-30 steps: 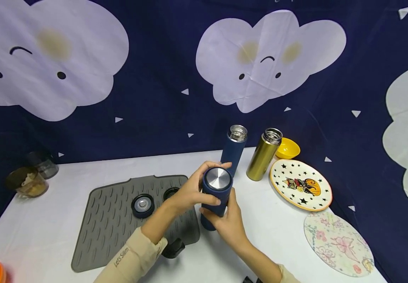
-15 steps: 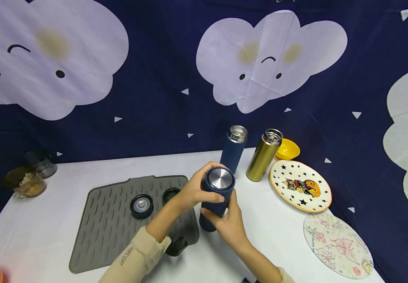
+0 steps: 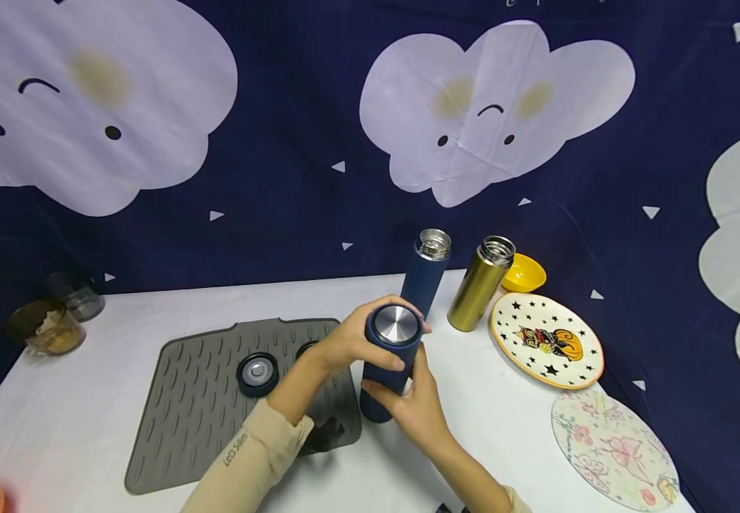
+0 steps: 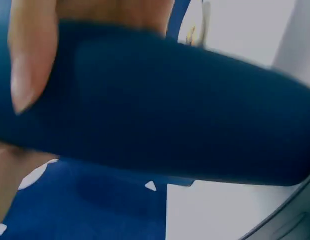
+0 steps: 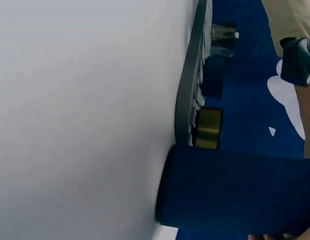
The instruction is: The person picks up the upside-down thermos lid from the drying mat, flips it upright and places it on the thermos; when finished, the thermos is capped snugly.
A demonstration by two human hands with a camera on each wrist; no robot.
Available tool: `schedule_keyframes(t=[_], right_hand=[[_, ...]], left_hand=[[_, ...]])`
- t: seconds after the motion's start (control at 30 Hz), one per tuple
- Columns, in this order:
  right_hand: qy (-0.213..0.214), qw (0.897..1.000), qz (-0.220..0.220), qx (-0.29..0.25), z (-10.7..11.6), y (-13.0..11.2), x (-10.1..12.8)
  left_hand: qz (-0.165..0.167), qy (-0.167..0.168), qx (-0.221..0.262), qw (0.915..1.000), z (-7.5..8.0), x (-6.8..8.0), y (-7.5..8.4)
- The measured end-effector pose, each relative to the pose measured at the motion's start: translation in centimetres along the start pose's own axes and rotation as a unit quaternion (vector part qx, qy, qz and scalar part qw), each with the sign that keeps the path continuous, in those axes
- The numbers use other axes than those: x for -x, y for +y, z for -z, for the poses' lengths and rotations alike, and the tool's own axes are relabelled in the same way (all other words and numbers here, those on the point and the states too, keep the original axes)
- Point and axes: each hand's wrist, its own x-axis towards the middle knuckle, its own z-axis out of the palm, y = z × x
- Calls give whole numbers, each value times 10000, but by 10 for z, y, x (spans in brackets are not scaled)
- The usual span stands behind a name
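Head view: left hand (image 3: 344,342) wraps the lid (image 3: 396,324) of the navy flask (image 3: 386,370), right hand (image 3: 418,406) grips its body, steadying it just above the white table (image 3: 120,313) beside the grey mat (image 3: 203,399).

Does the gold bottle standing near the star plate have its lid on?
No, in the head view the gold bottle stands with its steel mouth open and uncapped, beside the star plate.

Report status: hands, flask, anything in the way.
Left hand grips the lid of the blue flask. Right hand holds its body. Two open flasks stand just behind, apart from it.
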Motion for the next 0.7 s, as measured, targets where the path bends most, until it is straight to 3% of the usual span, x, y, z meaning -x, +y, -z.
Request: schedule_keyframes(t=[0.07,0.1,0.17,0.2,0.27,0.3,0.33,0.37,0.4,0.43,0.47,0.53,0.57,0.6,0.67,0.7], right_hand=[[-15,10000,-27,24,-1,-1,-2],[4,10000,-9,48,-1,-1,-3],[72,9999,91,113,-3,-1,-3],[127,9997,138,181,-4,-1,-3],[176,9993,214,257,-4,0,-2],[176,9992,236,268,-4,0,-2],[174,9990,284,285,-3,0,-1],[155,9991,282,284,-3,0,-1],[97,9993,265,254,-2,0,-1],[13,9994,264,226,-1,-1,-1],[-73,9994,253,224,0,-2,-2],[-176,9992,226,278,1,-3,-2],[-197,9992,177,289,1,-3,-2],[-183,9992,173,323,1,-3,-2],[-114,9991,211,336,1,-3,-2],[-46,9988,272,396,0,-3,-2]], left_hand=[[61,-116,100,9999,5,1,0],[-22,93,-105,9999,2,3,-1],[-224,1045,-815,9909,-12,8,-2],[-318,1637,-1223,9784,-21,10,-2],[-415,2623,-1963,9439,-38,12,-3],[-436,2826,-2199,9327,-42,12,-2],[-434,2824,-2233,9319,-42,10,-1],[-457,2550,-2084,9431,-38,9,0],[-499,2033,-1764,9618,-31,7,1],[-476,1394,-1364,9796,-22,4,3],[-381,741,-947,9920,-13,3,4],[-104,-132,-277,9995,2,1,5],[-58,-281,-147,9995,5,2,5],[-88,-174,-240,9995,4,4,5],[-245,592,-795,9948,-6,9,2],[-324,1129,-1114,9868,-14,12,0]])
